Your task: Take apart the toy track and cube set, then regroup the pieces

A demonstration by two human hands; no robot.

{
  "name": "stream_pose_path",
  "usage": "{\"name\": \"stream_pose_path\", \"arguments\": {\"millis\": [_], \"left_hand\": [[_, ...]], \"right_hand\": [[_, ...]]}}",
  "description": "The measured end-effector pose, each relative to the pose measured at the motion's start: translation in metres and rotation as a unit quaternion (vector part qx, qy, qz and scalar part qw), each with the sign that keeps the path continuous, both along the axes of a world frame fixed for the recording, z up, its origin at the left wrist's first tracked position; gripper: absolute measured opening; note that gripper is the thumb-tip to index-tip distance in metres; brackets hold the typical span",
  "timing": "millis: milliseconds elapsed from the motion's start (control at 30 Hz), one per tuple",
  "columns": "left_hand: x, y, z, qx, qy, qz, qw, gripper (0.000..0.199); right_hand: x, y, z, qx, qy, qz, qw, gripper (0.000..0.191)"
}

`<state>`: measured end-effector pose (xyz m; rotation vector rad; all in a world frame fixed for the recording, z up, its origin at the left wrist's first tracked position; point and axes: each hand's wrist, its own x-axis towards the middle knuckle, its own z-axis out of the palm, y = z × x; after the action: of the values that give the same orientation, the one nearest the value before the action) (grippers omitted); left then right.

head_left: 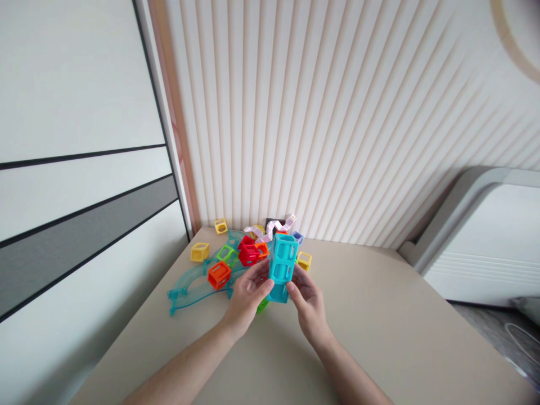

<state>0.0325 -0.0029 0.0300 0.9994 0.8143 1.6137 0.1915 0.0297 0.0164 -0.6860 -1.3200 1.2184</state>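
Observation:
Between both hands I hold a turquoise stack of open-frame toy blocks (282,267), upright and leaning slightly, in front of the loose pieces. My left hand (250,291) grips its lower left side, thumb near the bottom block. On the opposite side my right hand (308,298) closes around it, thumb at the lower right edge. Some of the fingers are hidden behind the stack. Just left of it lie a red block (248,251) and an orange block (219,275). A bit of a green piece (262,306) shows beneath my left hand.
Clear blue curved track pieces (198,287) spread over the left of the beige table (379,315). Yellow blocks (199,252), a green block (228,255) and a pale pink zigzag piece (272,228) lie near the ribbed wall (295,112). A white cabinet (76,84) borders the left.

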Motion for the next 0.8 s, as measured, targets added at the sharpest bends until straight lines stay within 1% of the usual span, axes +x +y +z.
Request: {"name": "stream_pose_path", "arguments": {"millis": [100, 167, 300, 400, 500, 600, 700, 800], "left_hand": [[-0.0005, -0.0009, -0.0008, -0.008, -0.009, 0.001, 1.000, 0.046], [-0.0009, -0.0016, 0.0000, -0.014, -0.005, 0.004, 1.000, 0.043], [-0.0012, -0.0021, 0.0034, -0.018, 0.025, 0.014, 0.999, 0.041], [-0.0010, -0.0012, 0.0047, -0.008, 0.039, 0.031, 0.999, 0.039], [-0.0009, 0.0002, 0.0038, 0.011, 0.042, 0.040, 0.998, 0.038], [-0.0009, 0.0012, 0.0018, 0.010, 0.050, 0.038, 0.998, 0.037], [-0.0003, 0.0016, 0.0008, 0.006, 0.051, 0.044, 0.998, 0.035], [0.0004, 0.0015, 0.0015, 0.002, 0.035, 0.046, 0.998, 0.038]], "right_hand": [[-0.0004, 0.0016, 0.0042, -0.017, 0.013, -0.005, 1.000, 0.042], [0.0003, 0.0036, 0.0042, -0.020, 0.002, -0.010, 1.000, 0.040], [0.0021, 0.0063, -0.0015, -0.017, -0.033, -0.025, 0.999, 0.044], [0.0022, 0.0060, -0.0037, -0.017, -0.040, -0.038, 0.998, 0.045], [0.0009, 0.0037, -0.0007, -0.002, -0.021, -0.024, 1.000, 0.043], [-0.0003, 0.0007, 0.0030, 0.017, 0.000, -0.005, 1.000, 0.039], [-0.0005, -0.0012, 0.0037, 0.026, -0.002, -0.011, 1.000, 0.036], [-0.0001, -0.0018, 0.0030, 0.023, -0.005, -0.011, 1.000, 0.036]]}}
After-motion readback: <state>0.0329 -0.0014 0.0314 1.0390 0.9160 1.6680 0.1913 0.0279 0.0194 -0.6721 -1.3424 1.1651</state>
